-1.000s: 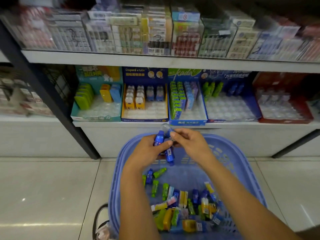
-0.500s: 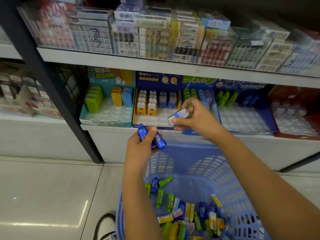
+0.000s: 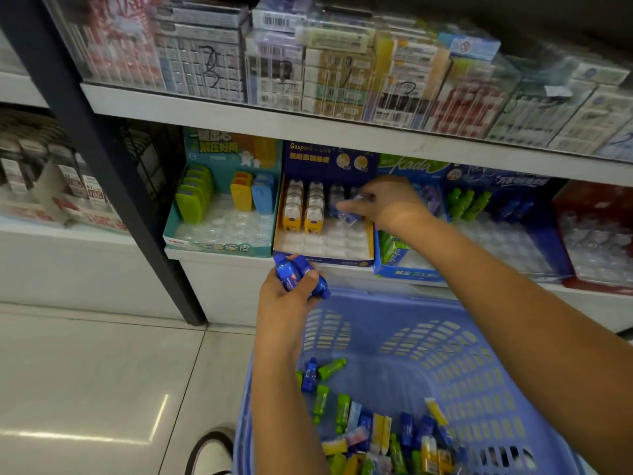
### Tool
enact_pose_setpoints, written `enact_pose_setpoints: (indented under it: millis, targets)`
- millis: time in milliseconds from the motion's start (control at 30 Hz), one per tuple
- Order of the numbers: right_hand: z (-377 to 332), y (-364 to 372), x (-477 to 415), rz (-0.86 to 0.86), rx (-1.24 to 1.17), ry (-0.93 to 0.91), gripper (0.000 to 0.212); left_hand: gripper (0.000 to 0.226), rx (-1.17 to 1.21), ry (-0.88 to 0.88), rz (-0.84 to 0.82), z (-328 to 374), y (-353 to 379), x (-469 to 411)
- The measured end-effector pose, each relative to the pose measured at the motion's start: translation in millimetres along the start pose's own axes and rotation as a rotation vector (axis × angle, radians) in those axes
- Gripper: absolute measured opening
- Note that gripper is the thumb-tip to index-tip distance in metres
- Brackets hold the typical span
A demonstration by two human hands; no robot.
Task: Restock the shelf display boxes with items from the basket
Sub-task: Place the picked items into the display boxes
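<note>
- A right hand (image 3: 388, 204) pinches a small blue item (image 3: 348, 214) at its fingertips, just above the navy display box (image 3: 325, 243).
- The left hand (image 3: 286, 303) clutches spare blue items (image 3: 296, 274), basket (image 3: 479, 337) below it.
- Likely light, rigid, slick plastic; best pinched across the sides.

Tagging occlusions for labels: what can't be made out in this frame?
Head view only.
Motion blur: pinched item in right hand, type unreadable.
Covered by left hand: blue items, count unclear.
Cut by bottom edge: basket, near end.
Too blurred: print on upper-shelf packs.
</note>
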State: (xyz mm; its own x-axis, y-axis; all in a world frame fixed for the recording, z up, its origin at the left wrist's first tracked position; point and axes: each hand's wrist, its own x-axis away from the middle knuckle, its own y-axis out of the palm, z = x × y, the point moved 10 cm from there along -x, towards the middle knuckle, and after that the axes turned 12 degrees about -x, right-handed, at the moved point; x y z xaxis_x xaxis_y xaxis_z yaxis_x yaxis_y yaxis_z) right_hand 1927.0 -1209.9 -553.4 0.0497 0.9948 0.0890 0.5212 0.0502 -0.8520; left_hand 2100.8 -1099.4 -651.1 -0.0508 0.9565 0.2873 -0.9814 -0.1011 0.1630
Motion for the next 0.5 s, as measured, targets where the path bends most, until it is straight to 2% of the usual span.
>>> enact_pose_setpoints:
  millis: [33,100,133,300,500]
  targets:
    - [-3,0,-1,0.011,0.085,-0.015,0.048,0.013,-0.015,0.011,-0.001,0,0,0]
    - [-8,6,-4,-0.01,0.117,-0.054,0.038,0.013,-0.026,0.023,-0.006,1,2,1]
    - [-10,10,-5,-0.022,0.114,-0.077,0.031,0.013,-0.023,0.026,-0.007,1,2,1]
    - [-17,19,-6,-0.005,0.1,-0.202,0.034,0.006,-0.036,0.008,0.026,0,0,1]
    - [-16,16,-9,0.064,0.033,-0.235,0.029,0.006,-0.086,0.009,0.031,0,1,0]
